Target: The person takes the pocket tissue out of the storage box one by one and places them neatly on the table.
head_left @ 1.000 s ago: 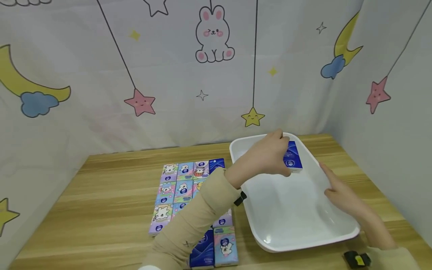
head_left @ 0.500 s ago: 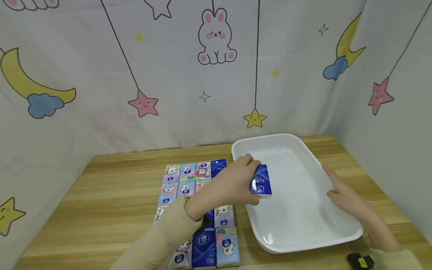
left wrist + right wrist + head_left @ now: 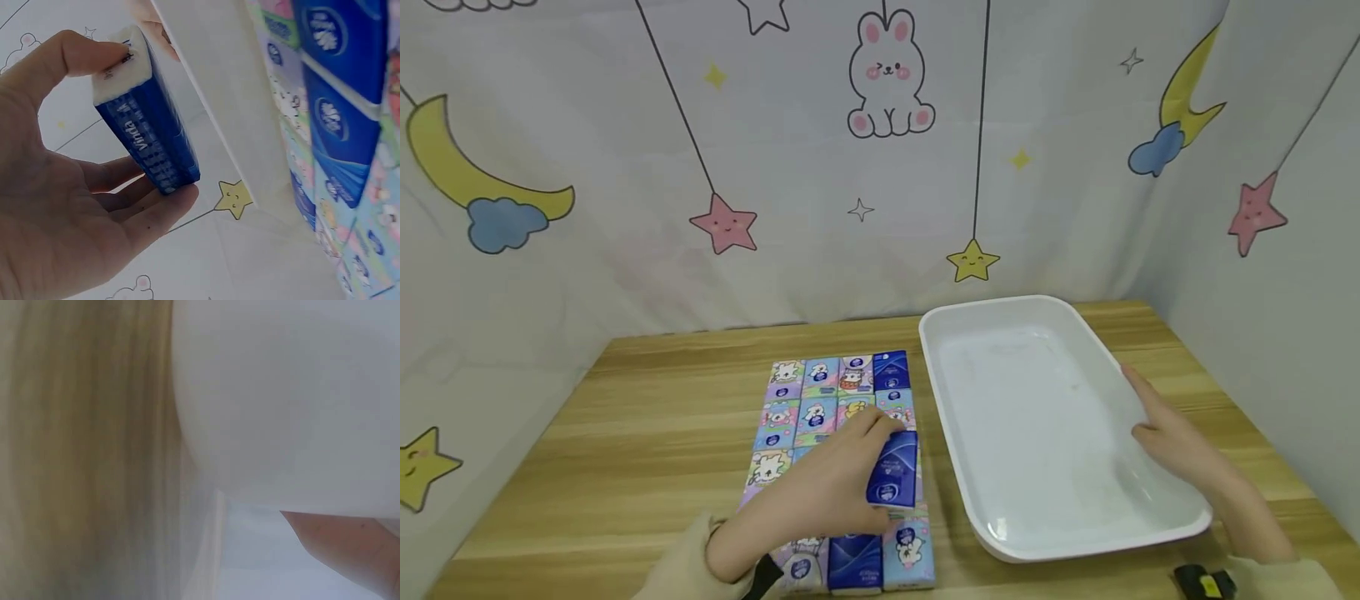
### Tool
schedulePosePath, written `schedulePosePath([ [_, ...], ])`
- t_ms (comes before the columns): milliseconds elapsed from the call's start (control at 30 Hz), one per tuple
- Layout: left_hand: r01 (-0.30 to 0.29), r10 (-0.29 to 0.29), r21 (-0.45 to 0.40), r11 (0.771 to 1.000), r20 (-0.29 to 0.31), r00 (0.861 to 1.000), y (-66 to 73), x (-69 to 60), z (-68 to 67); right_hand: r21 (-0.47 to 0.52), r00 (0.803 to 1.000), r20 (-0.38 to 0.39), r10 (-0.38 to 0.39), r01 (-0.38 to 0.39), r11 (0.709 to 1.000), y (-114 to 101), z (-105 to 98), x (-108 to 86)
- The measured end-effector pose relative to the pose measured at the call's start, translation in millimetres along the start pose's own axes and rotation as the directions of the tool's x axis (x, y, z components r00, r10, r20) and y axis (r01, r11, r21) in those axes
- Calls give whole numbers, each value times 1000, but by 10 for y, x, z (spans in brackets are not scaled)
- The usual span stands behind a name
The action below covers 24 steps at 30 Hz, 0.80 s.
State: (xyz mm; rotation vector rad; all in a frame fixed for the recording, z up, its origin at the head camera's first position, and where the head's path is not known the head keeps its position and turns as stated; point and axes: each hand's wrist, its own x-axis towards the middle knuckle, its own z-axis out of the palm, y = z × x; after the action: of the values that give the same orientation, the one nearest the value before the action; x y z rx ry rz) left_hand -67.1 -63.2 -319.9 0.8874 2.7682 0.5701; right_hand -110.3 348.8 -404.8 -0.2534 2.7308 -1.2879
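My left hand (image 3: 823,487) holds a dark blue pack of pocket tissues (image 3: 897,471) between thumb and fingers. In the left wrist view, the thumb presses one white end of that Vinda pack (image 3: 144,134) and the fingertips support its other end. It is above a block of tissue packs (image 3: 816,417), some blue and some pastel with cartoon animals, laid in rows on the table. My right hand (image 3: 1176,446) grips the right rim of a white tray (image 3: 1037,425), thumb over the edge. Most of its fingers are hidden; one finger (image 3: 344,547) shows by the tray in the right wrist view.
The wooden table (image 3: 647,433) extends to the left of the packs. A narrow strip of wood separates the packs from the tray. White cloth (image 3: 790,167) with printed rabbits, stars and moons hangs behind and at both sides.
My left hand has moved left and nearer with the blue tissue pack, from inside the tray, across its left rim, to above the rows. My right hand stays at the tray's rim.
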Motion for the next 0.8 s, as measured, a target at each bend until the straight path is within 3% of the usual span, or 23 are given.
schedulePosePath([
  [333,160,-161,-94,983,2,987,-247,-426,201,4,1000,13,21,-21,1000,13,10,7],
  [467,210,-212,-121,970,-5,977,-319,-527,245,2,1000,11,23,-23,1000,19,11,8],
  [633,230,-236,-120,966,-45,971,-423,-614,284,-8,1000,4,14,-14,1000,22,-5,12],
  [800,271,-277,-150,951,-20,961,-514,-685,305,-10,1000,3,13,-13,1000,23,-17,17],
])
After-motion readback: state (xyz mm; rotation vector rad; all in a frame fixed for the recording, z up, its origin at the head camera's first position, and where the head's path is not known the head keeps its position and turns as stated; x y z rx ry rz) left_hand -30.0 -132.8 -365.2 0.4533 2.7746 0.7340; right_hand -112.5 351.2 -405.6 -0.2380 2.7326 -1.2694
